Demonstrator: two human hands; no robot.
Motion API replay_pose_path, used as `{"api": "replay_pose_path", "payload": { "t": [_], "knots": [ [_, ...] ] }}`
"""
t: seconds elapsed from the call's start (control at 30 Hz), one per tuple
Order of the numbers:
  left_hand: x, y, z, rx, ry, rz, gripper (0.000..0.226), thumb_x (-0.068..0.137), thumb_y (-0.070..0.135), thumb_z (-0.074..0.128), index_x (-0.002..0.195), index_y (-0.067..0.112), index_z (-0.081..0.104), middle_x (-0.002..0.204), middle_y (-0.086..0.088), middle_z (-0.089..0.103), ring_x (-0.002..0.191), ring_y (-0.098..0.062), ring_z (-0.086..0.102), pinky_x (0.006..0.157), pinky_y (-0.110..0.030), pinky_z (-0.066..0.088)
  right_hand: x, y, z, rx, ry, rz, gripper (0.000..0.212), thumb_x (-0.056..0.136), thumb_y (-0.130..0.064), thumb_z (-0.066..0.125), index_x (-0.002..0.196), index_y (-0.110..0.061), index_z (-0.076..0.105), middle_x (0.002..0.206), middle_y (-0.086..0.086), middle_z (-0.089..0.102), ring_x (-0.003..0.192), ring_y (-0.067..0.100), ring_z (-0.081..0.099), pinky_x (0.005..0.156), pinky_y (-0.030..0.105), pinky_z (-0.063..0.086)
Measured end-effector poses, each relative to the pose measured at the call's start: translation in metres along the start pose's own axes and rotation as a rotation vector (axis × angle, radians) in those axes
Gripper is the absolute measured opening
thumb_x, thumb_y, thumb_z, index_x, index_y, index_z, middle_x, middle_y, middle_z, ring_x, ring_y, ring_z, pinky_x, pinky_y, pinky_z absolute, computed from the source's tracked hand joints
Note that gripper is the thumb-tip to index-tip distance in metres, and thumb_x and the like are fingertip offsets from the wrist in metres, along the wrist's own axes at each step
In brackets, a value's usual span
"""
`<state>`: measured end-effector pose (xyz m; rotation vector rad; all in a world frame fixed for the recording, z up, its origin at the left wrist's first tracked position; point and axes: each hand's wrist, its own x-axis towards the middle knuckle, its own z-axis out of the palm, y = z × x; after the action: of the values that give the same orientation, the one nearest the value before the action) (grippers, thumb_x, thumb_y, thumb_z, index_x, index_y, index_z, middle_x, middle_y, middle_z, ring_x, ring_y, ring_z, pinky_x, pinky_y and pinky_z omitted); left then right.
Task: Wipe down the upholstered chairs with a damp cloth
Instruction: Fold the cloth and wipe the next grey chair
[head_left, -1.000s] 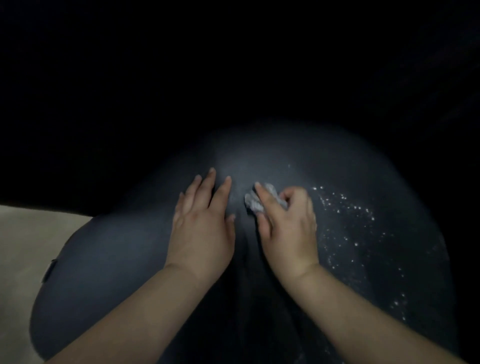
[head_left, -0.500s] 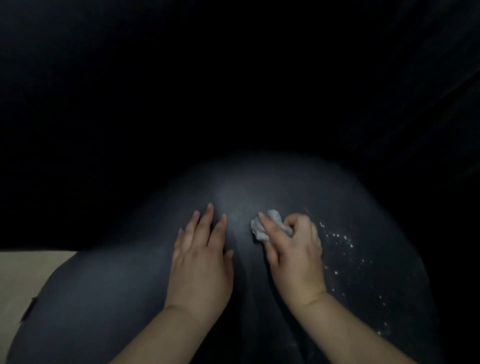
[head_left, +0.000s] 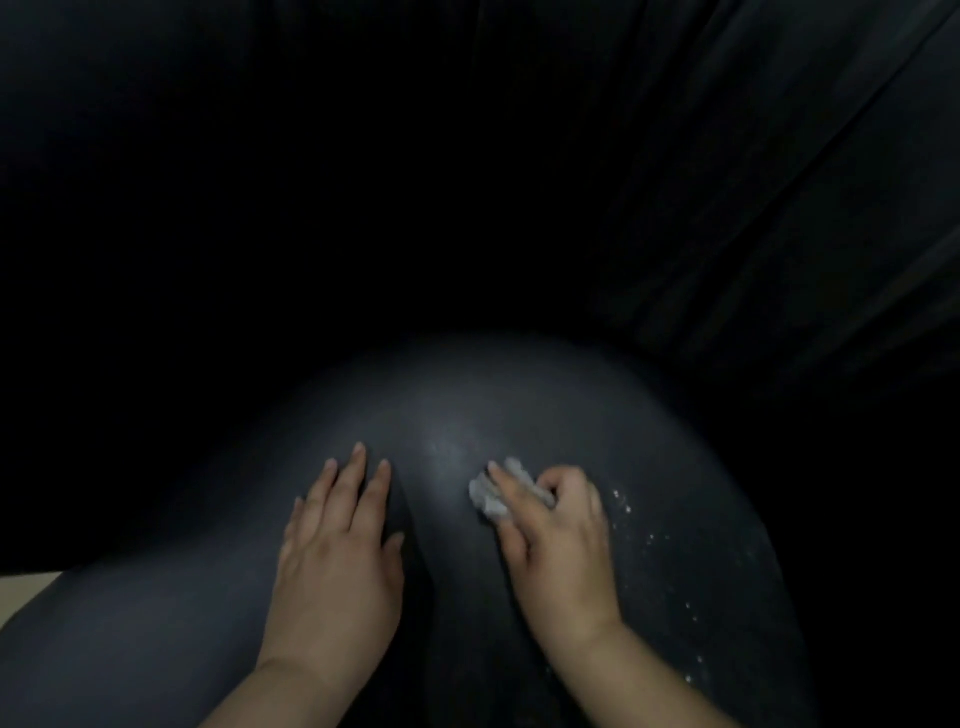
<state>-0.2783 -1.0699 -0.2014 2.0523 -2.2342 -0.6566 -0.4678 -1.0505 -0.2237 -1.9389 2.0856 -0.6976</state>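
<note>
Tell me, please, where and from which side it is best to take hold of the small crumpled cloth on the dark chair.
Grip the bunched middle of the cloth from above, as the right hand does now. It lies as a soft wad on the rounded chair, so no edge offers a hold. The left hand rests flat beside it.

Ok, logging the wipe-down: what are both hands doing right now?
Left hand: open, fingers flat on the dark chair upholstery.
Right hand: grips the crumpled pale cloth.

Dark pleated fabric (head_left: 779, 208) hangs across the upper right. A pale strip of floor (head_left: 26, 584) shows at the left edge.
</note>
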Motion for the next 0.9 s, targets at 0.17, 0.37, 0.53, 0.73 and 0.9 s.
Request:
{"api": "replay_pose_path", "payload": {
  "t": [0.17, 0.37, 0.53, 0.73, 0.9],
  "knots": [
    [0.000, 0.008, 0.006, 0.034, 0.016, 0.057, 0.067, 0.078, 0.020, 0.073, 0.140, 0.013, 0.047, 0.152, -0.004, 0.035, 0.141, -0.027, 0.030, 0.112, -0.049, 0.028, 0.029, 0.038, -0.012, -0.019, 0.118, 0.227, 0.055, 0.069, -0.014, 0.083, 0.118, -0.036, 0.067, 0.093, 0.001, 0.047, 0.084, 0.023, 0.048, 0.075, 0.038, 0.050],
    [-0.006, 0.027, 0.015, 0.054, 0.016, 0.153, 0.059, 0.083, 0.030, 0.057, 0.140, 0.016, 0.047, 0.152, -0.001, 0.035, 0.140, -0.022, 0.027, 0.111, -0.047, 0.028, -0.045, 0.012, -0.015, -0.002, -0.019, 0.072, 0.065, 0.069, -0.021, 0.076, 0.126, -0.045, 0.056, 0.097, -0.003, 0.042, 0.082, 0.018, 0.046, 0.066, 0.037, 0.050],
    [-0.010, 0.032, 0.021, 0.066, -0.017, 0.195, 0.061, 0.083, 0.027, 0.061, 0.141, 0.017, 0.044, 0.153, -0.001, 0.034, 0.141, -0.023, 0.026, 0.112, -0.046, 0.026, 0.009, 0.051, -0.026, -0.045, 0.044, 0.054, 0.050, 0.072, -0.025, 0.079, 0.116, -0.043, 0.064, 0.096, 0.001, 0.047, 0.084, 0.023, 0.048, 0.073, 0.035, 0.048],
    [-0.011, 0.037, 0.017, 0.065, -0.048, 0.152, 0.065, 0.086, 0.025, 0.064, 0.145, 0.017, 0.039, 0.155, -0.001, 0.029, 0.144, -0.022, 0.021, 0.115, -0.045, 0.021, -0.041, 0.033, -0.028, -0.034, 0.095, 0.220, 0.063, 0.065, -0.019, 0.084, 0.120, -0.042, 0.062, 0.097, 0.000, 0.046, 0.085, 0.022, 0.050, 0.074, 0.037, 0.047],
    [-0.013, 0.037, 0.016, 0.071, -0.059, 0.159, 0.062, 0.088, 0.025, 0.061, 0.145, 0.017, 0.038, 0.156, -0.001, 0.027, 0.144, -0.022, 0.020, 0.116, -0.044, 0.020, -0.020, 0.051, -0.029, -0.067, 0.009, 0.030, 0.058, 0.068, -0.023, 0.083, 0.118, -0.044, 0.063, 0.096, 0.000, 0.047, 0.083, 0.023, 0.049, 0.070, 0.033, 0.045]
  ]
}}
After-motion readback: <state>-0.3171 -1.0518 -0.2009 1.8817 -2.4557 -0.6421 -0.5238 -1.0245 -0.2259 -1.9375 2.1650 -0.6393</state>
